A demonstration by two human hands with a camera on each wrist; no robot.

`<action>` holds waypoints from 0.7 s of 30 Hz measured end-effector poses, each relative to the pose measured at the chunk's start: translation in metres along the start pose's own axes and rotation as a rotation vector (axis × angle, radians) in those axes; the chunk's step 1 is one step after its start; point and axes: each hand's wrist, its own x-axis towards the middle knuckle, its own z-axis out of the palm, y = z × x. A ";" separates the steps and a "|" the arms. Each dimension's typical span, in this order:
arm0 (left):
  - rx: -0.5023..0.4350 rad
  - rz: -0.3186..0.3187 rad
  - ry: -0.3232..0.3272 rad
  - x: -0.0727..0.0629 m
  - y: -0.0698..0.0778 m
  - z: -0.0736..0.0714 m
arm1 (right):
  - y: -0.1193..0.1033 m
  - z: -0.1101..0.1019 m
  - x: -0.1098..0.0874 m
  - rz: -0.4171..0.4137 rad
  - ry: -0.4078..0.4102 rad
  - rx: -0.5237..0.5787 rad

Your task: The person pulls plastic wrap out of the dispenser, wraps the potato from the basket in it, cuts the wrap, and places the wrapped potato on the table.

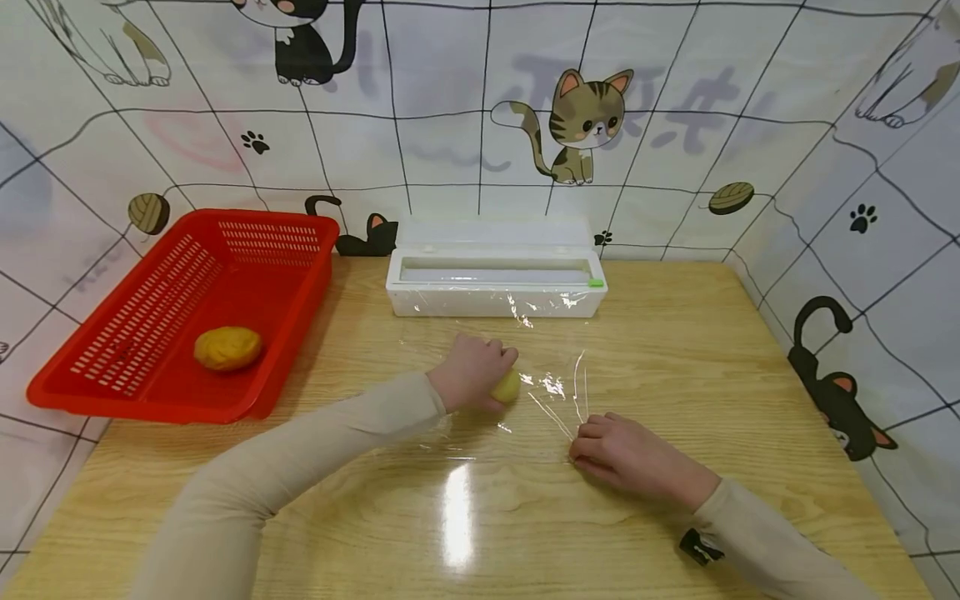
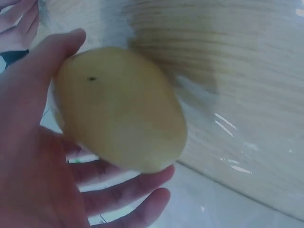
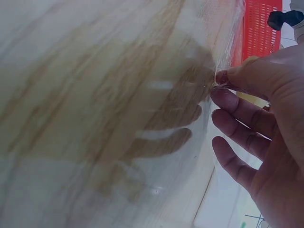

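My left hand (image 1: 468, 372) grips a smooth yellow potato (image 2: 123, 109), thumb on one side and fingers round the other. The potato has a small dark spot, and in the head view it shows just past the fingers, over a clear sheet of plastic wrap (image 1: 552, 385). To the right and nearer me, my right hand (image 1: 636, 457) pinches a gathered edge of the wrap between thumb and forefinger. Taut creases run from that pinch toward the potato. The other right fingers are spread loosely in the right wrist view.
A white wrap dispenser (image 1: 495, 302) stands at the back with its lid up, the film passing over its front. On the left is a red basket (image 1: 300, 333) holding another yellow potato (image 1: 228, 348). A cat-patterned cloth (image 1: 442, 150) rises behind the wooden table (image 1: 675, 350).
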 end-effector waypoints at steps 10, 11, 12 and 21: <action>0.001 -0.033 -0.010 0.004 0.016 0.009 | 0.000 0.001 0.000 0.010 -0.007 0.005; 0.006 -0.034 -0.008 0.004 0.016 0.009 | 0.001 0.001 0.000 0.009 -0.006 0.005; 0.011 -0.038 -0.002 0.003 0.015 0.009 | 0.001 0.001 0.000 0.007 -0.005 0.008; -0.078 -0.042 0.024 -0.010 0.004 0.010 | 0.001 0.002 -0.001 0.000 0.009 0.011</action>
